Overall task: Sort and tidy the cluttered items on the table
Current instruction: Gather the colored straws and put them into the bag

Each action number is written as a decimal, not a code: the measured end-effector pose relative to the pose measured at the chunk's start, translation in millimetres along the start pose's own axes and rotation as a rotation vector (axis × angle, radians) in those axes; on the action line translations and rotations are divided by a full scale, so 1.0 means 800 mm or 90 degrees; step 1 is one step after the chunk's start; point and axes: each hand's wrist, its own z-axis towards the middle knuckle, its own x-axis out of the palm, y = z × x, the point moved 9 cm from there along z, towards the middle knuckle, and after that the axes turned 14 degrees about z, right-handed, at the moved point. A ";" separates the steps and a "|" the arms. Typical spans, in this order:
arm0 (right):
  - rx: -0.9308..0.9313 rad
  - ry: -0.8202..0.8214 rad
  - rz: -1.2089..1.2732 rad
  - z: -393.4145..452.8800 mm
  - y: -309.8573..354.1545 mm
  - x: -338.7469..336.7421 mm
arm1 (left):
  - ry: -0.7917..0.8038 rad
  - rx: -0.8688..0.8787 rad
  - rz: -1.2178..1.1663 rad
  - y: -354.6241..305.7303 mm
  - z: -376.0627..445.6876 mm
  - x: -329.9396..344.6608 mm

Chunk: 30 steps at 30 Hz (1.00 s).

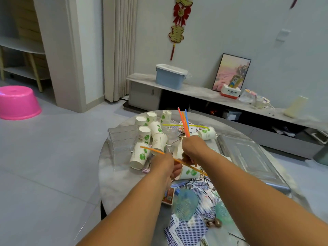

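Playing cards [186,229] with blue patterned backs lie scattered at the near edge of the table [113,174], mixed with hairpins and two round teal mesh pieces. Beyond them I have both hands over the clutter. My right hand [192,148] is fisted around a bunch of coloured straws [184,121] that stand upright and fan out at the top. My left hand [164,166] pinches one orange straw [156,151], which lies slanted across a tipped paper cup [189,173]. I judge the step to be adding this straw to the bunch. To do it well I should turn the orange straw parallel to the others, slide its lower end into the right fist, and only loosen that fist slightly so the bunch does not spill. One yellow straw [184,125] rests across the far cups [154,128], still to gather.
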 end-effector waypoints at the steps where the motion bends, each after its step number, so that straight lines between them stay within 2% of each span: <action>1: -0.015 0.001 -0.017 -0.002 0.000 -0.003 | 0.001 0.016 -0.006 -0.008 -0.002 0.003; 5: -0.041 0.088 -0.108 -0.026 -0.008 0.009 | -0.030 0.050 -0.056 -0.031 -0.012 -0.001; 11: -0.159 0.087 -0.223 -0.046 -0.017 0.014 | -0.045 0.095 -0.028 -0.032 -0.001 -0.005; 13: -0.191 0.106 -0.195 -0.045 -0.019 0.019 | -0.033 0.120 -0.010 -0.037 -0.001 0.002; 16: -0.238 0.178 -0.112 -0.055 -0.006 0.034 | 0.061 0.148 -0.012 -0.050 -0.012 0.023; 19: -0.202 0.267 0.007 -0.064 0.000 0.033 | 0.068 0.190 -0.010 -0.072 -0.017 0.027; 21: -0.158 0.312 0.045 -0.064 0.003 0.018 | 0.065 0.182 -0.061 -0.086 -0.010 0.025; 24: -0.124 0.279 0.055 -0.029 0.006 -0.023 | 0.054 0.136 -0.140 -0.110 0.014 0.025; 27: -0.133 0.168 0.088 0.026 0.007 -0.065 | 0.040 0.104 -0.131 -0.128 0.044 0.026; 30: -0.195 0.065 -0.020 0.087 0.007 -0.092 | 0.079 0.091 -0.123 -0.139 0.068 0.037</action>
